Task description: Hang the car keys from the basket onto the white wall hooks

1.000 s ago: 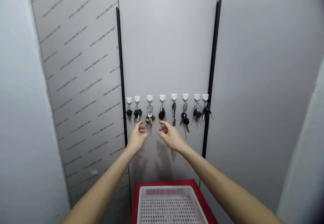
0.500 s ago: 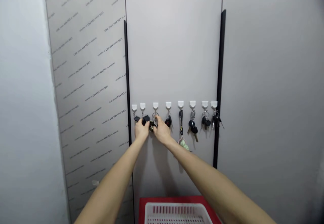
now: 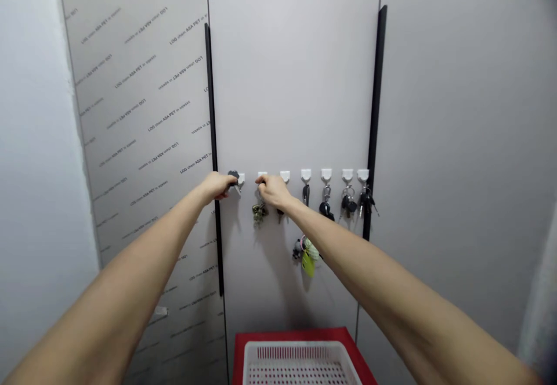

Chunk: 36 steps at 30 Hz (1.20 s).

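A row of white hooks (image 3: 306,174) runs across the grey cabinet door (image 3: 291,83), each with keys hanging from it. My left hand (image 3: 219,185) is closed on a black key (image 3: 234,174) at the second hook from the left. At the third hook my right hand (image 3: 273,190) pinches the ring of a key bunch (image 3: 260,212), whose brass keys dangle below my fingers. Further right hang more black keys (image 3: 348,202). A long strap ends in a green and grey charm (image 3: 306,254) beside my right forearm.
A white perforated basket (image 3: 300,363) sits on a red stool (image 3: 339,338) below the hooks. Black vertical handles (image 3: 375,112) flank the door. The left panel (image 3: 143,112) carries printed protective film. White walls close in on both sides.
Both hands rose from below the keys to the hooks and closed, the left on the black key, the right on the bunch's ring. The camera moved closer.
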Motion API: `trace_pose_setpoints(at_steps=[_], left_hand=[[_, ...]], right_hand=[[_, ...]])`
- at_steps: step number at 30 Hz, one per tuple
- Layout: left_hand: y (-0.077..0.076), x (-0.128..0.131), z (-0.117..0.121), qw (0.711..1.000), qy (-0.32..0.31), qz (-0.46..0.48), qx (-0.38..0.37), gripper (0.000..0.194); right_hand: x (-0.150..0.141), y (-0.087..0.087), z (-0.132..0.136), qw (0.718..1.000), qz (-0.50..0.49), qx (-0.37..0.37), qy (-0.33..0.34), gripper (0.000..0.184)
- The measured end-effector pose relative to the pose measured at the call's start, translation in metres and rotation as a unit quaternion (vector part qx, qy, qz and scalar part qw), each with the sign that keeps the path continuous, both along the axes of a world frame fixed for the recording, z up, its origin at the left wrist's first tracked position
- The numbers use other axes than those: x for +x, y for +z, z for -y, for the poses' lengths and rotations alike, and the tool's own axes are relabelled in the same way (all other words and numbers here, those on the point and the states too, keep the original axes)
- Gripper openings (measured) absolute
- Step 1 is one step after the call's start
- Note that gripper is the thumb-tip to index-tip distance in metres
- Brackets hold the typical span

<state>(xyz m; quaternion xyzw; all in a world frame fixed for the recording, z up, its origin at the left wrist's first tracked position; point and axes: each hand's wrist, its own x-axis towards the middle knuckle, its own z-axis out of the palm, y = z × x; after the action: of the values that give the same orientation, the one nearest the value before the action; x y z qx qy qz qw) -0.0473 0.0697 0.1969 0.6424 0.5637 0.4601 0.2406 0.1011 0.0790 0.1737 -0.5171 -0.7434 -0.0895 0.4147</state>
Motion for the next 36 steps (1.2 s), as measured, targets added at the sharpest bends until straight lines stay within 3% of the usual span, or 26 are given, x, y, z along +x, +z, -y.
trace_pose_setpoints(at_steps=[4,7,9,12,15,19,21,23,25,27,29,32,34,36], left_hand=[[-0.007,0.000,0.002,0.990,-0.040,0.127,0.050,0.017],[-0.025,0.010,0.016,0.991,-0.103,0.066,0.059,0.017],[-0.049,0.021,0.032,0.986,-0.163,-0.004,0.043,0.018],[-0.102,0.037,0.058,0.958,-0.276,-0.073,-0.014,0.019],[-0.170,0.043,0.077,0.931,-0.329,-0.115,-0.108,0.021],[-0.253,0.041,0.090,0.908,-0.333,-0.170,-0.187,0.021],[-0.281,0.038,0.093,0.897,-0.322,-0.225,-0.203,0.021],[-0.294,0.037,0.096,0.889,-0.311,-0.273,-0.193,0.020],[-0.293,0.038,0.096,0.879,-0.314,-0.311,-0.178,0.020],[-0.275,0.042,0.092,0.870,-0.323,-0.340,-0.152,0.019],[-0.244,0.050,0.081,0.882,-0.312,-0.342,-0.093,0.018],[-0.182,0.071,0.052,0.939,-0.244,-0.240,0.028,0.023],[-0.143,0.090,0.030,0.974,-0.143,-0.146,0.093,0.028],[-0.114,0.109,0.010,0.987,-0.050,-0.082,0.131,0.033]], right_hand=[[0.008,0.000,-0.001,0.992,-0.119,0.008,0.043,0.028],[0.013,0.010,0.000,0.963,-0.249,0.022,0.097,0.027],[0.015,0.014,0.005,0.941,-0.309,0.006,0.141,0.025],[0.018,0.002,0.024,0.918,-0.339,-0.043,0.202,0.021],[0.027,-0.044,0.050,0.915,-0.319,-0.112,0.221,0.017],[0.046,-0.143,0.080,0.905,-0.281,-0.249,0.198,0.015],[0.056,-0.190,0.092,0.885,-0.260,-0.334,0.193,0.016],[0.065,-0.224,0.102,0.878,-0.232,-0.384,0.166,0.019],[0.074,-0.239,0.110,0.876,-0.174,-0.425,0.149,0.021],[0.082,-0.231,0.113,0.883,-0.088,-0.433,0.159,0.022],[0.089,-0.203,0.107,0.913,-0.039,-0.372,0.161,0.023],[0.097,-0.146,0.085,0.973,-0.109,-0.187,0.075,0.027],[0.099,-0.112,0.064,0.984,-0.160,-0.074,-0.014,0.032],[0.099,-0.092,0.045,0.982,-0.174,-0.026,-0.070,0.037]])
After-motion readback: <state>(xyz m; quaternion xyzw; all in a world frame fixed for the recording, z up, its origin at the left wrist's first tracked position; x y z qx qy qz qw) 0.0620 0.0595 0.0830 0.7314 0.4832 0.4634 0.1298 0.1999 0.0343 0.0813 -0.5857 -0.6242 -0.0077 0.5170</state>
